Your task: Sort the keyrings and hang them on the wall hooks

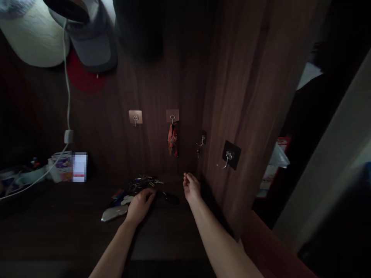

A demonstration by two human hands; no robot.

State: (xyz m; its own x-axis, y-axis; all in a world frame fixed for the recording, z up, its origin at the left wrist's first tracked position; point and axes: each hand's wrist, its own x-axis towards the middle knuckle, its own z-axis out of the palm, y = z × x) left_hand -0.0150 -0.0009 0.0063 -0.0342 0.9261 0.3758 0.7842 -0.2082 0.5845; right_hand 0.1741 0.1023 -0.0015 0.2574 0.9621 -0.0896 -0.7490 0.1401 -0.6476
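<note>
My left hand [141,204] rests low on the dark shelf, its fingers bent at the edge of a pile of keys [142,183]. Whatever its fingertips grip, if anything, is hidden. Just past them lies a black oval object [171,198], too dark to name. A silvery, rounded flat object [114,212] sits by the left wrist. My right hand [191,188] is raised near the back corner, fingers curled together with the thumb; I cannot make out anything in them. Above it, a small key [198,153] hangs below a metal hook [202,139].
Keys with an orange-red strap [172,139] hang on the back panel beside a bare hook [135,117]. Another hook [228,155] juts from the right side panel. Caps [91,46] hang upper left, with a white cable [67,77] running down. Small boxes [62,166] stand at the left.
</note>
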